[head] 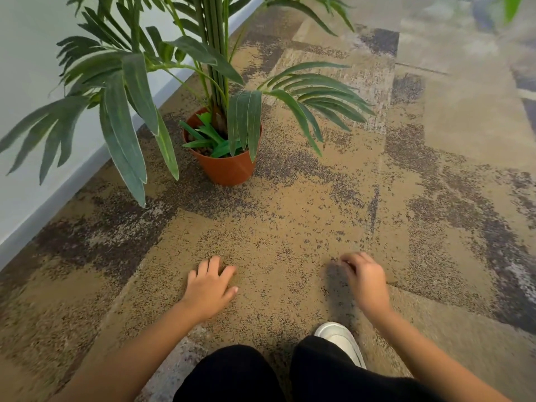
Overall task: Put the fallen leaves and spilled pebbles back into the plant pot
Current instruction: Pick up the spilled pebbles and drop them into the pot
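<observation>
A terracotta plant pot (229, 169) stands on the carpet, holding a tall palm-like plant (216, 68). Bright green loose leaves (214, 137) lie inside the pot around the stems. My left hand (210, 287) rests flat on the carpet well in front of the pot, fingers spread, holding nothing. My right hand (367, 278) hovers low over the carpet to the right, fingers curled downward and blurred; I cannot tell whether it holds something. I see no pebbles on the carpet; its speckled pattern could hide small ones.
A white wall with a pale skirting board (58, 195) runs along the left, close behind the pot. Long drooping fronds (124, 134) hang over the floor left of the pot. My dark trouser legs and a white shoe (342, 342) are at the bottom.
</observation>
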{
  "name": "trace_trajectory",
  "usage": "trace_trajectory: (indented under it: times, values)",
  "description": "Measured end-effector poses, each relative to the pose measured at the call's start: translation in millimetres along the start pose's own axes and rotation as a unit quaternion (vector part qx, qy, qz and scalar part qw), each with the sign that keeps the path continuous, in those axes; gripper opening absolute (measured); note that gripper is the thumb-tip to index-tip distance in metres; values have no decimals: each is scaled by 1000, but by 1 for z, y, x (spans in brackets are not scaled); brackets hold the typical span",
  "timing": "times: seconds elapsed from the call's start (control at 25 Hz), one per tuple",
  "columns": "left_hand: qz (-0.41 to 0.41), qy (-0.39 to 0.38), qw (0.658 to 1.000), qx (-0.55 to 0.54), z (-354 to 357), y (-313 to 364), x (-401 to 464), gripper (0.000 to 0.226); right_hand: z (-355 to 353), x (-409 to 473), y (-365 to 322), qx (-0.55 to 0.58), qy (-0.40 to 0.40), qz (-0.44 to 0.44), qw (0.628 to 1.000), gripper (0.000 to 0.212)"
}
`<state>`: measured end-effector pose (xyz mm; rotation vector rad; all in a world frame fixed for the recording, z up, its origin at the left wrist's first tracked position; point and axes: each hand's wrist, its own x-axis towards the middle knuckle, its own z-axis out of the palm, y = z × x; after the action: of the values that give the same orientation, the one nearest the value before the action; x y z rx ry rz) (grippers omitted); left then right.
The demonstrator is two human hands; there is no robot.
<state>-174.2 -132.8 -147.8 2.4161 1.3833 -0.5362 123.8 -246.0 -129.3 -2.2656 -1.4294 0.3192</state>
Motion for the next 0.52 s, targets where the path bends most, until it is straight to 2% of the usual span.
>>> trace_trajectory:
  times: [0.08, 0.12, 0.16, 0.24, 0.28, 0.32, 0.36, 0.4, 0.52]
  values:
    - [-15, 0, 988, -152, -26, 12, 19, 33, 3, 27, -39, 67, 7, -37, 997, 9]
    - [-25, -11, 958, -284, -44, 20, 27, 28, 5, 38, -58, 95, 6, -62, 994, 7]
    - [-32, -30, 902, -429, -62, 29, 32, 29, 7, 46, -77, 117, 3, -90, 989, 7]
    - [-14, -61, 751, -658, -93, 44, 36, 34, 8, 59, -110, 135, 3, -149, 980, 10]
    - [0, -68, 687, -724, -105, 49, 37, 35, 8, 64, -122, 130, 6, -172, 977, 13]
    - [7, -70, 638, -767, -115, 51, 38, 34, 8, 68, -133, 117, 10, -187, 975, 17]
    - [6, -67, 606, -793, -122, 51, 39, 32, 8, 72, -140, 103, 16, -195, 975, 22]
    - [-3, -60, 595, -802, -128, 50, 42, 30, 9, 77, -144, 91, 22, -196, 976, 27]
    - [-49, -39, 629, -775, -139, 42, 49, 28, 13, 87, -149, 83, 4, -188, 979, 47]
